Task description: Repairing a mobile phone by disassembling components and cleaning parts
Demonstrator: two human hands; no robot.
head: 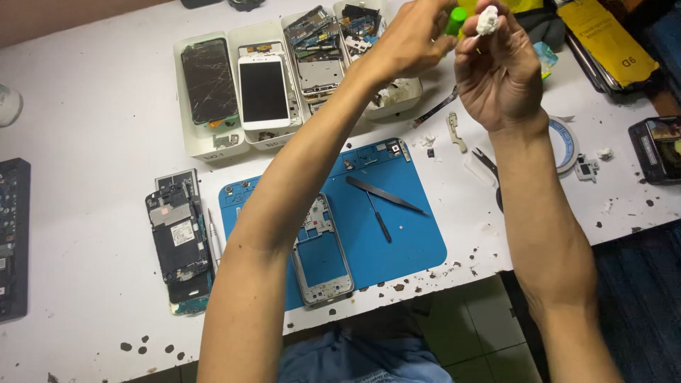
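Head view: cracked phone (208, 80) in white tray (186, 138).

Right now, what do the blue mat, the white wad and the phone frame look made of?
Blue mat: matte, probably silicone or rubber, lies flat. White wad in the right hand: fluffy and irregular, likely cotton or tissue. Phone frame: silvery, thin-edged, probably metal, perhaps plastic.

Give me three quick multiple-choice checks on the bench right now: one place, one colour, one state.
1. Where does the bare phone frame lie?
A. on the blue mat
B. in a white tray
C. on the floor

2. What colour is the wad in the right hand?
A. black
B. white
C. red

3. The dark phone screen in the leftmost tray is
A. cracked
B. intact
C. covered by a cloth

Answers: 1 A, the frame rests on the mat; 2 B, the wad is white; 3 A, crack lines cross its glass.
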